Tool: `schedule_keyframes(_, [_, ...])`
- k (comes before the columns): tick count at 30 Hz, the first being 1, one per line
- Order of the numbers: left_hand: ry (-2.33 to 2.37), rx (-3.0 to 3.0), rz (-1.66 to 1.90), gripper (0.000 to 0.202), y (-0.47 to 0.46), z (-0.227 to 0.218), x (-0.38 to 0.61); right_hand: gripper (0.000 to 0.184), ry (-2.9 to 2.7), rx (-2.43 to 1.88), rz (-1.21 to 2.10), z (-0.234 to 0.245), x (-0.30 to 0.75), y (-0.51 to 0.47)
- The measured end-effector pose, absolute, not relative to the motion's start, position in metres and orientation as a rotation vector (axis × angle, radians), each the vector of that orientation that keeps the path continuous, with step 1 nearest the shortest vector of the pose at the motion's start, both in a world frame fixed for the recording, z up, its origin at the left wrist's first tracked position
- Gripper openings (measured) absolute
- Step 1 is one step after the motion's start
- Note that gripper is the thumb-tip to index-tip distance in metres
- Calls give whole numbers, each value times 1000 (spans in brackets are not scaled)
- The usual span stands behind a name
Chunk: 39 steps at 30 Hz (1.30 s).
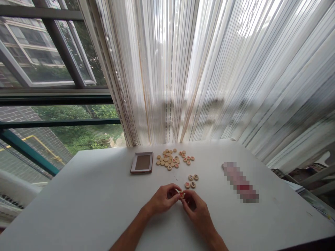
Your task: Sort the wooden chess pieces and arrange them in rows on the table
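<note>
Between the fingertips of my left hand (165, 198) and my right hand (195, 205) is a round wooden Chinese chess piece (181, 195) with a red character facing up. Both hands pinch it from opposite sides, just over the white table. Right beyond my fingers lies a small group of chess pieces (193, 184), some with black characters and one with red. Farther back spreads a larger cluster of pieces (165, 160), many showing blank faces and several showing red or black characters. To its right a few red-marked pieces (188, 162) lie loosely apart.
An open shallow box (132, 164) with a brown inside sits left of the large cluster. On the right lies a blurred-out pinkish long object (239, 183). The white table (104, 202) ends at a striped sheer curtain (167, 87), with an open window (47, 52) at left.
</note>
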<state>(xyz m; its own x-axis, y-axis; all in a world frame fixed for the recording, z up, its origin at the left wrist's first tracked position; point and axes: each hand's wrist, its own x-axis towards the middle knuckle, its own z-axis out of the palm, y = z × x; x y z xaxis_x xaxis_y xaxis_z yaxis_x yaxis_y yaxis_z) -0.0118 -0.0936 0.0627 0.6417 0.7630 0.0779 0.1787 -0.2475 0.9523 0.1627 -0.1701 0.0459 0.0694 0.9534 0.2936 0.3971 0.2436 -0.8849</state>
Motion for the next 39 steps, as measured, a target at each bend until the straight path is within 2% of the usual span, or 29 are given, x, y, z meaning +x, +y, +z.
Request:
schedule_keyframes(10, [754, 1852, 682, 27, -98, 62, -12, 17, -1453, -1340, 748, 50, 163, -171])
schedule_keyframes(22, [803, 1959, 698, 22, -103, 59, -8, 33, -1415, -1411, 737, 58, 161, -170])
schedule_keyframes(26, [830, 2019, 739, 24, -103, 61, -8, 32, -1409, -1413, 721, 56, 163, -170])
schedule_keyframes(30, [941, 2107, 850, 23, -97, 65, -12, 27, -1379, -1413, 744, 49, 165, -169])
schedule_keyframes(36, [1206, 2182, 1131, 18, -86, 69, -18, 30, -1330, -1400, 752, 47, 164, -170])
schedule_keyframes(39, [1228, 2210, 1157, 18, -86, 68, -17, 28, -1327, -1391, 753, 47, 165, -170])
